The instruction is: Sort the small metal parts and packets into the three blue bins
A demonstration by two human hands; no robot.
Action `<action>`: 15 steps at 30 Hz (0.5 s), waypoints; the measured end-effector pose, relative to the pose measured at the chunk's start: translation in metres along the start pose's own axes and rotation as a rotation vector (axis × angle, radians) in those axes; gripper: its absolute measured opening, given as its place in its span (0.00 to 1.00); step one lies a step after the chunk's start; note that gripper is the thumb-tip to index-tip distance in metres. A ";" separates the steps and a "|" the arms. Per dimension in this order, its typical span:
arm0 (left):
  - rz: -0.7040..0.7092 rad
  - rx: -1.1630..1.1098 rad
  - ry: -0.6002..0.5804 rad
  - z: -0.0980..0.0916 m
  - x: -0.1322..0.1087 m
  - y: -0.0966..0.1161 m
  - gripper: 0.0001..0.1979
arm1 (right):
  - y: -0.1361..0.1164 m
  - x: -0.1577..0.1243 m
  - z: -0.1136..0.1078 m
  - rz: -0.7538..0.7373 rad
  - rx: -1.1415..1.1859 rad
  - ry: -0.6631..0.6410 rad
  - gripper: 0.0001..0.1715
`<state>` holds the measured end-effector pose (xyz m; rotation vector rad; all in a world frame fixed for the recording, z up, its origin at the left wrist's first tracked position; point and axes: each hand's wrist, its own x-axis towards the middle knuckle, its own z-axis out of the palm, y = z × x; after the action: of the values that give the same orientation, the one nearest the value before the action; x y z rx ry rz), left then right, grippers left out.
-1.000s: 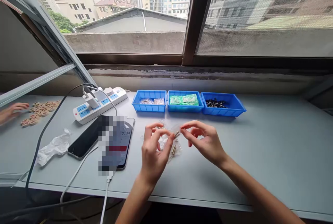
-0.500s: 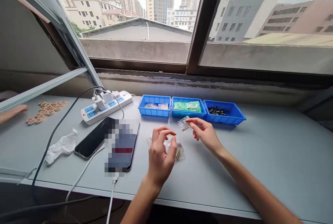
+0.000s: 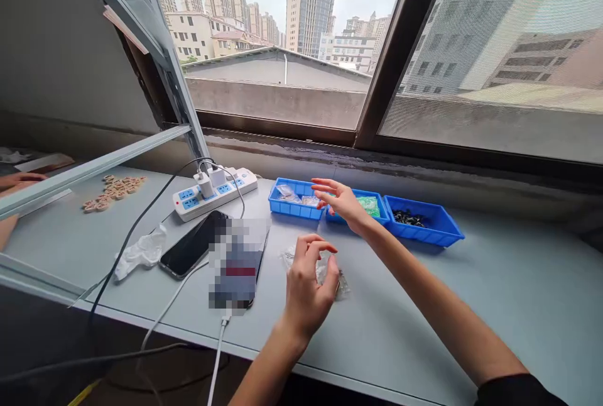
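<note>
My left hand point(image 3: 311, 290) hovers over the desk with its fingers curved and a gap between thumb and forefinger. Nothing shows in it. Behind and partly under it lie clear plastic bags point(image 3: 343, 285), mostly hidden, so their contents are hard to make out. My right hand point(image 3: 342, 202) is stretched out over the blue bins, fingers spread and holding nothing visible. It hangs between the left blue bin point(image 3: 294, 208), which has small clear packets point(image 3: 288, 192) in it, and the middle blue bin point(image 3: 358, 220), where green packets point(image 3: 370, 205) show beside my wrist.
The right blue bin point(image 3: 447, 237) holds small black pieces point(image 3: 409, 218). To the left are two phones, a dark one point(image 3: 195, 246) and one charging, a power strip point(image 3: 211, 195), crumpled tissue point(image 3: 141, 252), cables and small wooden pieces point(image 3: 115, 191). Another person's hand point(image 3: 21, 180) is at far left.
My right hand has moved up and left to the bins; the small clear bag it pinched is no longer in its fingers. The left hand keeps its pose. The view has shifted.
</note>
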<state>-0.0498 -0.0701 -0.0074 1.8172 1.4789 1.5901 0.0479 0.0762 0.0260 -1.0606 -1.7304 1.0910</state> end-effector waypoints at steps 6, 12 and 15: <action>-0.010 -0.019 -0.008 0.002 -0.001 0.000 0.07 | 0.004 -0.037 -0.010 -0.035 -0.111 -0.087 0.11; 0.020 -0.096 0.106 -0.004 0.000 0.003 0.06 | 0.016 -0.088 -0.026 -0.047 -0.654 -0.250 0.14; 0.026 -0.132 0.212 -0.005 0.001 0.003 0.07 | 0.015 -0.103 -0.028 -0.021 -0.702 -0.336 0.26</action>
<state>-0.0529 -0.0727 -0.0024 1.6439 1.4031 1.8950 0.1094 -0.0084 -0.0003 -1.3130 -2.4890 0.6712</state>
